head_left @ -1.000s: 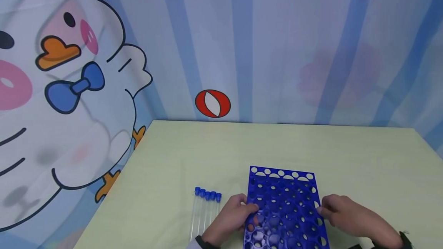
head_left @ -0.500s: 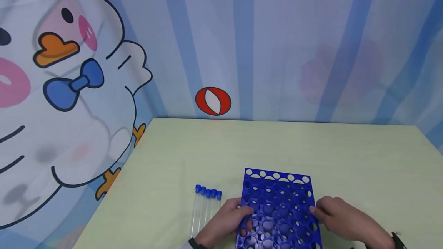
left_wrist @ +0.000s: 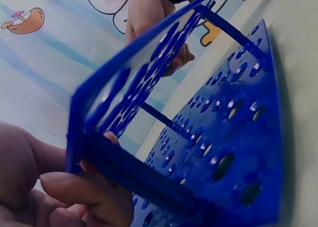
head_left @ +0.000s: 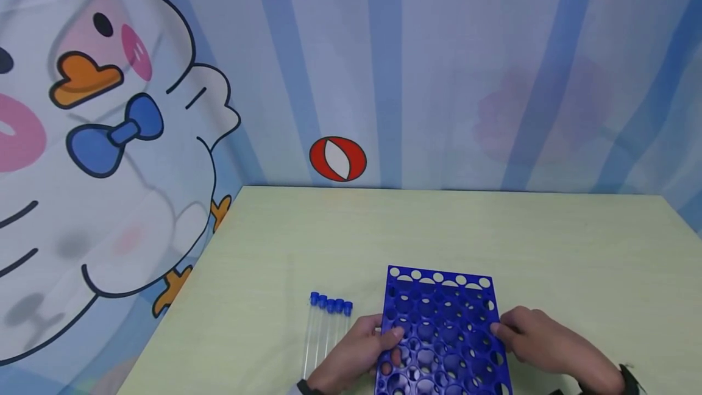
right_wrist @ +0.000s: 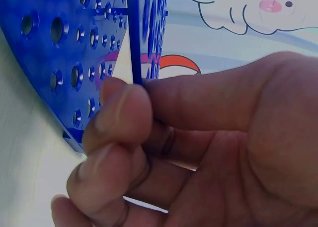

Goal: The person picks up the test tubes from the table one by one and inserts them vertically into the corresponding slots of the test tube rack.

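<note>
A blue plastic test tube rack (head_left: 439,322) with round holes of several sizes lies near the front of the table. Two perforated plates joined by posts make it up, as the left wrist view shows of the rack (left_wrist: 223,137). Its left edge is gripped by my left hand (head_left: 356,349), thumb on the upper plate and fingers beneath. At the opposite edge, my right hand (head_left: 540,340) pinches the upper plate between thumb and curled fingers; the right wrist view shows that hand (right_wrist: 208,137) close up. Several clear test tubes (head_left: 318,340) with blue caps lie left of the rack, partly behind my left hand.
The pale yellow table (head_left: 263,249) reaches back to a blue striped backdrop (head_left: 439,78) printed with a white duck (head_left: 137,200) and a red ball. Dark bands (head_left: 631,380) circle both wrists.
Both hands have moved the rack slightly to the left in the head view, then held it nearly still. The tubes lie where they were; the camera view has shifted a little.
</note>
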Demonstrator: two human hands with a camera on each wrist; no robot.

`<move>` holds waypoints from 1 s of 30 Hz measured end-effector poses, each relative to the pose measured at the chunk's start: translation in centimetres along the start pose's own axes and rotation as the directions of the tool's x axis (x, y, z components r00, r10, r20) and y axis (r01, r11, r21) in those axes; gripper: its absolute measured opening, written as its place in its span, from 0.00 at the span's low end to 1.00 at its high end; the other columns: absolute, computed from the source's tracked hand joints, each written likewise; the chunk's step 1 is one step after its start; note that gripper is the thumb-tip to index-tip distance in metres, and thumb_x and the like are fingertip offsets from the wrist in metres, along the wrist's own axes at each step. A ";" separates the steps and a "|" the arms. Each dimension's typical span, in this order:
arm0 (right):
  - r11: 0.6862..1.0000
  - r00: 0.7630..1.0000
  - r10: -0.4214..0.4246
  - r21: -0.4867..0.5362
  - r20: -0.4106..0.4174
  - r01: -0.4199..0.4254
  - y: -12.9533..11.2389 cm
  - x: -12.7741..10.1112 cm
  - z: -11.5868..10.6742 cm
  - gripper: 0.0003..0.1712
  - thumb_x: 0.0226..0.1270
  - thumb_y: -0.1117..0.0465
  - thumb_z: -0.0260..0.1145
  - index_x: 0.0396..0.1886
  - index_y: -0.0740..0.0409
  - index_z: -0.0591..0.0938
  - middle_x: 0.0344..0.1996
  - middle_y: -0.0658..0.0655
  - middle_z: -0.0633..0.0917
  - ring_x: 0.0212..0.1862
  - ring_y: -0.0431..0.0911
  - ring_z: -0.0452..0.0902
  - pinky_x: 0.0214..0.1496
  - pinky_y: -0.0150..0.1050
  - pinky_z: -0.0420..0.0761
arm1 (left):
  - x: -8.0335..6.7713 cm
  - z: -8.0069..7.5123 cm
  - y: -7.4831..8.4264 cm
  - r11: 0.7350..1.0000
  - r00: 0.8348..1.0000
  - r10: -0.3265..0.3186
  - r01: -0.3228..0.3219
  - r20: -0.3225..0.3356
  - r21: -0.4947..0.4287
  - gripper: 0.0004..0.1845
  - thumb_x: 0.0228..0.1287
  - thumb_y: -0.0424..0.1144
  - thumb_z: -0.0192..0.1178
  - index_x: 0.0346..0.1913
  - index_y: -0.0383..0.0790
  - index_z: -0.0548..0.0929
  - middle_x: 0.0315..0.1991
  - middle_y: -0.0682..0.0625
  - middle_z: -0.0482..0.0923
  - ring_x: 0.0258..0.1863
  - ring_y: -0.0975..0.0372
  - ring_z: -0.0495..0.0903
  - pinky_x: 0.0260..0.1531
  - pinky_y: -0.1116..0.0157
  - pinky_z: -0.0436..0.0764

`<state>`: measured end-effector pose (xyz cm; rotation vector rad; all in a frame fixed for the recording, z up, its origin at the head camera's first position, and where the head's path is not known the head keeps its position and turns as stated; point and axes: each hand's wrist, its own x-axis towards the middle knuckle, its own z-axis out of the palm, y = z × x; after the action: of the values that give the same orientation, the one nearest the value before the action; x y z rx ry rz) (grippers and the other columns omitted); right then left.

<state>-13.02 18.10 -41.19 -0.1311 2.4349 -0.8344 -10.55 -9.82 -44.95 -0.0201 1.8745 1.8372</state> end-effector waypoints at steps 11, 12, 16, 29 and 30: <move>0.991 0.990 -0.124 0.062 0.068 0.120 0.9 0.5 -0.7 0.19 0.69 0.56 0.52 0.20 0.59 0.76 0.12 0.49 0.69 0.17 0.42 0.59 0.20 0.34 0.60 | 0.0 0.1 0.1 1.000 1.000 -0.007 0.007 -0.019 0.012 0.13 0.66 0.43 0.52 0.46 0.37 0.77 0.20 0.51 0.75 0.16 0.63 0.71 0.15 0.70 0.66; 0.991 0.990 -0.122 0.066 0.072 0.118 1.0 0.6 -0.7 0.19 0.69 0.56 0.52 0.20 0.59 0.76 0.12 0.49 0.68 0.17 0.42 0.59 0.20 0.34 0.59 | 0.0 0.1 0.1 1.000 1.000 -0.009 0.009 -0.022 0.015 0.13 0.65 0.43 0.52 0.46 0.37 0.77 0.20 0.51 0.75 0.16 0.63 0.71 0.15 0.70 0.66; 0.993 0.994 -0.090 0.077 0.070 0.084 0.9 0.7 -0.6 0.19 0.69 0.56 0.53 0.20 0.59 0.76 0.12 0.50 0.69 0.17 0.42 0.59 0.21 0.35 0.59 | -0.1 0.0 0.1 1.000 0.999 -0.008 0.009 -0.034 0.030 0.13 0.65 0.42 0.52 0.44 0.36 0.77 0.20 0.51 0.75 0.16 0.63 0.71 0.14 0.70 0.65; 0.992 0.996 -0.066 0.114 0.065 0.058 0.9 1.2 -0.5 0.14 0.69 0.57 0.53 0.26 0.60 0.75 0.13 0.51 0.69 0.18 0.43 0.60 0.22 0.36 0.61 | -0.8 -1.2 0.4 0.971 0.988 0.061 -0.027 -0.140 0.237 0.23 0.61 0.56 0.54 0.27 0.36 0.75 0.17 0.53 0.70 0.16 0.63 0.68 0.16 0.67 0.66; 0.992 0.997 -0.056 0.112 0.061 0.049 0.9 1.1 -0.5 0.14 0.69 0.57 0.53 0.26 0.60 0.75 0.13 0.51 0.69 0.18 0.43 0.61 0.22 0.36 0.61 | -0.9 -1.3 0.5 0.969 0.987 0.068 -0.031 -0.142 0.243 0.24 0.61 0.57 0.53 0.26 0.36 0.74 0.16 0.53 0.71 0.16 0.63 0.68 0.16 0.67 0.66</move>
<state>-14.17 18.81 -41.95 -0.1782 2.3287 -0.9718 -10.40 -11.33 -44.27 -0.0278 2.2107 1.6678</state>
